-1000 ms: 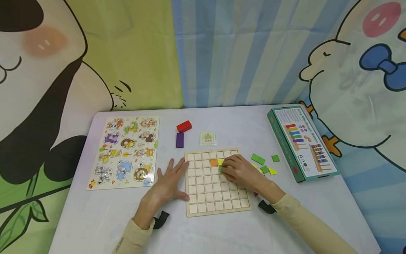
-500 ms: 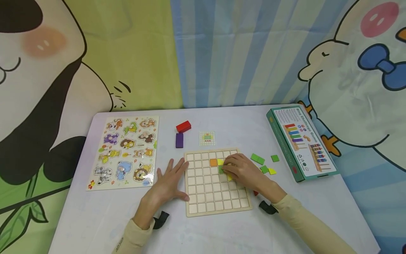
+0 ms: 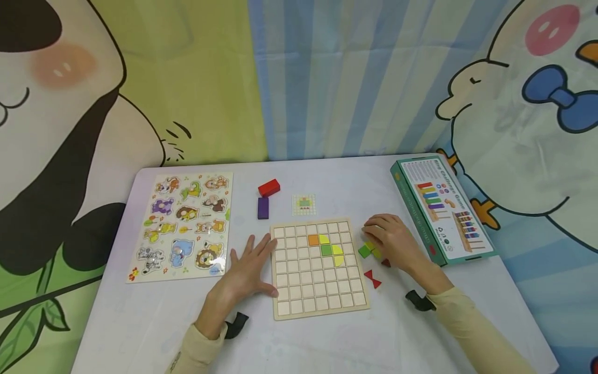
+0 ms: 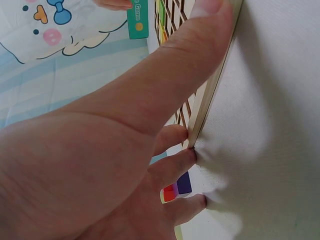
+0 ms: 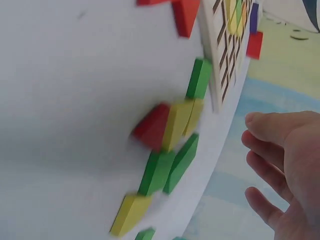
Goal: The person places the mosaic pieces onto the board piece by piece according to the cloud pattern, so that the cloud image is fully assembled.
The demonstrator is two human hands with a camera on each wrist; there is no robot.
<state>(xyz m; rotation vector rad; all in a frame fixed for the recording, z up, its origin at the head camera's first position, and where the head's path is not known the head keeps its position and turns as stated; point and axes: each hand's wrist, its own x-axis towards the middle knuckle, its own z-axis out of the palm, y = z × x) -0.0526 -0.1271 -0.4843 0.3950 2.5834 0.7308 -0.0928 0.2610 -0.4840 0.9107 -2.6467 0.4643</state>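
Note:
A wooden grid board [image 3: 317, 291] lies on the white table. It carries an orange tile [image 3: 314, 240], a green tile [image 3: 326, 250] and two yellow tiles [image 3: 337, 255]. My left hand [image 3: 247, 270] lies flat on the table, and its fingers [image 4: 175, 162] touch the board's left edge [image 4: 210, 100]. My right hand [image 3: 392, 241] hovers over the loose tiles right of the board, holding nothing. In the right wrist view its fingers [image 5: 280, 135] are straight above green [image 5: 199, 79], yellow [image 5: 177, 122] and red [image 5: 152, 127] tiles.
A red bow-shaped piece [image 3: 372, 279] lies by the board's right edge. Behind the board are a small pattern card [image 3: 304, 204], a red block [image 3: 269, 187] and a purple block [image 3: 263, 207]. An animal puzzle [image 3: 184, 223] is at the left, a green game box [image 3: 441, 208] at the right.
My right hand has left the board and moved right to the loose tiles, uncovering the green and yellow tiles on the grid. The left hand has stayed in place.

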